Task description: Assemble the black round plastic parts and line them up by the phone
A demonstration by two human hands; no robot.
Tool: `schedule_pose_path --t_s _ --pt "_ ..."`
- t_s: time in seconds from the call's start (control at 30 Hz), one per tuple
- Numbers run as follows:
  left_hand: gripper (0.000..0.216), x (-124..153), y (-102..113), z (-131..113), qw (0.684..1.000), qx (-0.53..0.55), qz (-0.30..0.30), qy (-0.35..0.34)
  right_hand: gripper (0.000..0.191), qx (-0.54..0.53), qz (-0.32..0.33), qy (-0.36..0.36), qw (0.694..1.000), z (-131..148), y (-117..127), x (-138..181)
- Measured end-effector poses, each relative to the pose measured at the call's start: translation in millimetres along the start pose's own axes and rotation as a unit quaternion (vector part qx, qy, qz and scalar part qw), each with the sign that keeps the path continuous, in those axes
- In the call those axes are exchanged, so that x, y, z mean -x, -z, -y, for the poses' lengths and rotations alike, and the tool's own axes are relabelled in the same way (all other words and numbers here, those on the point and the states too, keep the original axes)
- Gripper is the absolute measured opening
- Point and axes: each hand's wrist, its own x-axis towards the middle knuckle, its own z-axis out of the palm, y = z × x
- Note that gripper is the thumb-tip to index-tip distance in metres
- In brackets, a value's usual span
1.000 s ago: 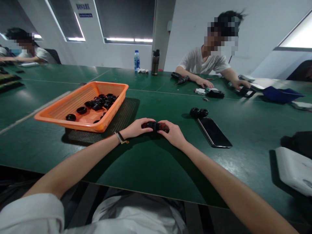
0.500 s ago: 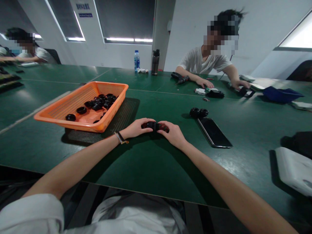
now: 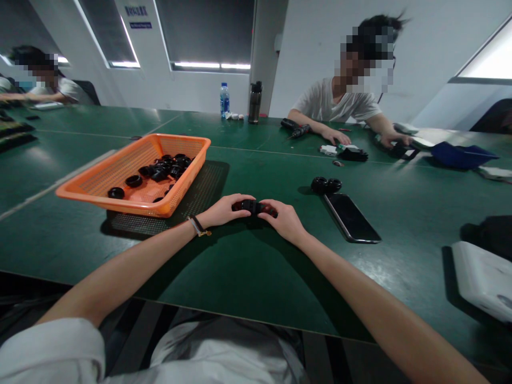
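In the middle of the head view, my left hand point(image 3: 224, 209) and my right hand point(image 3: 285, 217) meet at a small, glossy black part point(image 3: 253, 207). Fingers and thumb of each hand are closed on one end of it, just above the green table point(image 3: 248, 266). Its exact kind is too small to make out, and the fingers cover both ends. To the left, an orange plastic basket point(image 3: 100, 205) holds several round, black, ring-like parts point(image 3: 160, 172). Right of my hands, a pair of black round parts point(image 3: 326, 184) lies by the top of a phone point(image 3: 352, 217).
Across the table a co-worker point(image 3: 336, 101) handles dark parts beside a power drill point(image 3: 296, 128) and a blue tray point(image 3: 464, 154). A water bottle point(image 3: 224, 100) and a dark flask point(image 3: 255, 102) stand farther back. A white device point(image 3: 482, 277) sits at the right edge.
My hands and the black part stay in nearly the same place. Across the table, the co-worker's head and reaching hand have shifted slightly.
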Motion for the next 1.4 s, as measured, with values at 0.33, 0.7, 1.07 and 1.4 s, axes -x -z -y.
schedule_pose_path --t_s 0.33,0.7,1.07,1.4 --pt "0.043 -0.3 -0.3 -1.2 1.000 -0.002 -0.002 0.002 0.029 -0.005 -0.016 0.025 1.000 -1.6 -0.5 1.5" --pt "0.043 0.0 -0.1 -0.2 1.000 -0.002 0.001 0.001 0.026 -0.033 -0.001 0.007 0.999 1.2 0.3 0.8" --pt "0.043 0.4 0.1 -1.5 1.000 0.001 0.001 0.007 0.024 -0.032 0.003 0.005 0.999 2.5 1.2 0.6" --pt "0.043 0.2 0.3 -2.6 1.000 -0.004 0.002 0.014 0.023 -0.017 0.001 0.006 1.000 0.7 0.0 0.1"
